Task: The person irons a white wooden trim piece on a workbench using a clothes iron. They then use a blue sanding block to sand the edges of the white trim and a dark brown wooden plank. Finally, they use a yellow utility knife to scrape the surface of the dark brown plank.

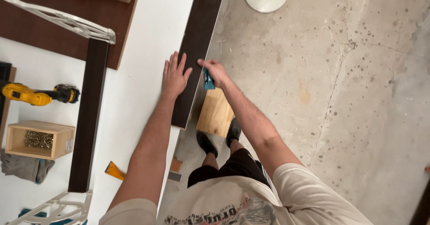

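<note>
Head camera, looking straight down: my right hand has its fingers closed around a small blue tool. The tool's body hangs just below the knuckles, and its working end is hidden against the right edge of a dark brown board. I cannot tell exactly what kind of tool it is.

My left hand lies flat, fingers spread and released, palm down. It presses on the board's left margin, where the board meets the white panel beneath it. It holds nothing.

The key relation: the board's long axis runs away from me, top to bottom in the view and slightly slanted. Both hands sit across its near portion, a little short of the near end. My left hand is on the left side, my right hand on the right edge, and the board lies between them. The tool touches the right edge, so my right hand is the nearer one to that edge.

Further out:
- A light wooden block sits just below the board's near end, above my shoes.
- A second dark strip lies parallel on the counter, well to the left.
- A yellow drill and a wooden box of screws lie beyond that strip.
- Bare concrete floor lies to my right.
</note>
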